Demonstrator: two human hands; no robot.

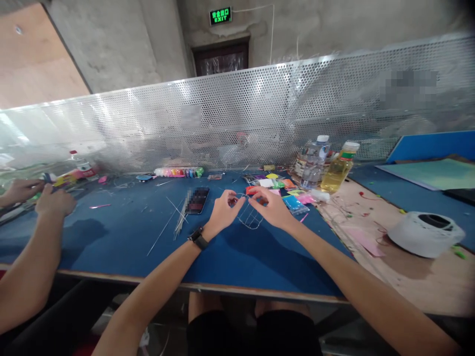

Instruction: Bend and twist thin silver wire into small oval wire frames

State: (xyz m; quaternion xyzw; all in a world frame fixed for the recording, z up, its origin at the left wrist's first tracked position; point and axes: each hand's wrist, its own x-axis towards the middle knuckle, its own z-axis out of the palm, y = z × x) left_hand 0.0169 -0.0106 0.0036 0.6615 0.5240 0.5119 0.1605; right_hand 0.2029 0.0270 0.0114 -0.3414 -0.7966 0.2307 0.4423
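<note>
Wire frame point(251, 226), thin, partly hidden at top by your left fingers point(239, 204) and right fingers point(256, 190), both pinching it over blue tabletop point(122, 242). Co-worker's arm point(39, 262) cut off left. Perforated screen point(148, 126), exit sign point(220, 16) beyond.

Lit exit sign point(220, 16) above perforated metal partition point(148, 118)

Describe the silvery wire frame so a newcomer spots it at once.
Find the blue tabletop before the perforated metal screen. Near mid-picture, the camera wearer's bare left hand and right hand hold the silvery wire frame. Unlike the loose, straight grey wires near the dark rectangular phone, it is bent into an open grid.
</note>
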